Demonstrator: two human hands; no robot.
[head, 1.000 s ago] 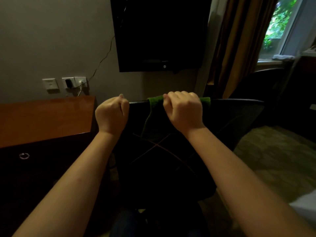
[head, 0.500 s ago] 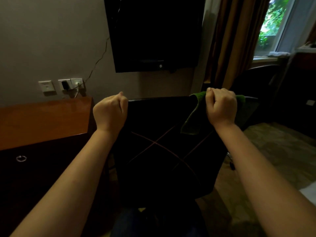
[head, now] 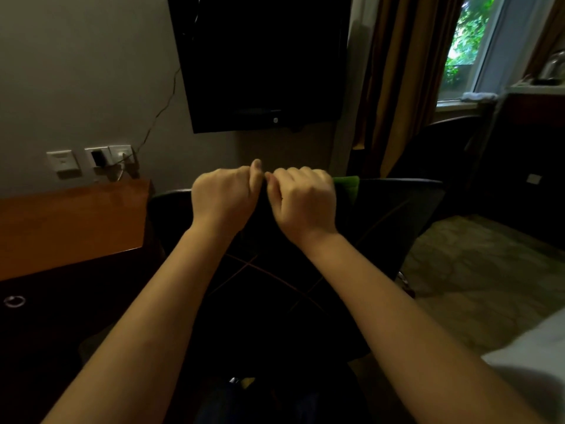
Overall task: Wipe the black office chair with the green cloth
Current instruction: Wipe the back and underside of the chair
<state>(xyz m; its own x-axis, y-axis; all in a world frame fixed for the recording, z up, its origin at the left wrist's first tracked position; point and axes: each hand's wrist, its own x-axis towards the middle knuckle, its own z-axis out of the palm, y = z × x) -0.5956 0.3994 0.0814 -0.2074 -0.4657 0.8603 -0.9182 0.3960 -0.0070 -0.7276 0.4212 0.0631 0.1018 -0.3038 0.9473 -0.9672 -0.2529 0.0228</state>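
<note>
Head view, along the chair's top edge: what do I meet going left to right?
Wooden desk, left hand, right hand, green cloth, window. The black office chair spans the middle, so it is left out.

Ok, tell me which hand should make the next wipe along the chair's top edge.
Right. The right hand grips the green cloth on the black office chair; the left hand only grips its bare top edge, likely steadying it.
</note>
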